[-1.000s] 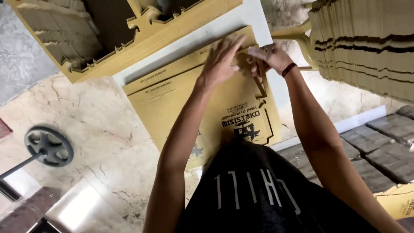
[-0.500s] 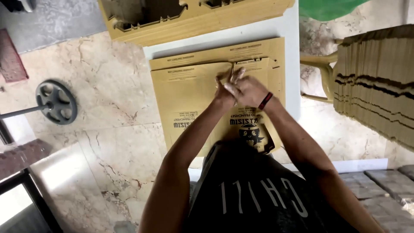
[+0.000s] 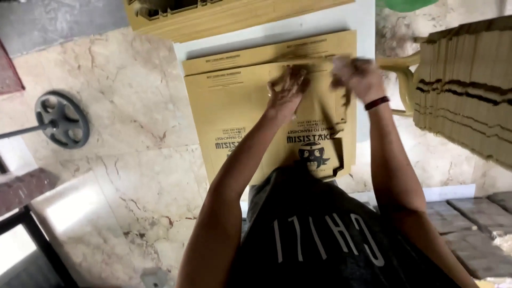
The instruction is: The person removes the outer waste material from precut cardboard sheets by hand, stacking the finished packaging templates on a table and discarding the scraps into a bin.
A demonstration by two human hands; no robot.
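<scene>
A flat yellow-brown cardboard carton blank (image 3: 250,112) with dark print lies on a white table (image 3: 330,25) in front of me. My left hand (image 3: 287,88) presses on its upper middle, fingers bent against a fold. My right hand (image 3: 358,74), with a dark band on the wrist, grips the blank's top right flap; it is blurred by motion. A second blank lies beneath, its edge showing at the top.
A stack of folded cardboard (image 3: 234,13) lies at the far side of the table. A tall pile of flat cartons (image 3: 469,90) stands at the right. A dark weight plate on a bar (image 3: 61,118) rests on the marble floor at the left. Grey blocks (image 3: 480,213) sit at lower right.
My hands, together at the blank's middle half a second ago, have moved apart along its top edge. The camera view has shifted slightly.
</scene>
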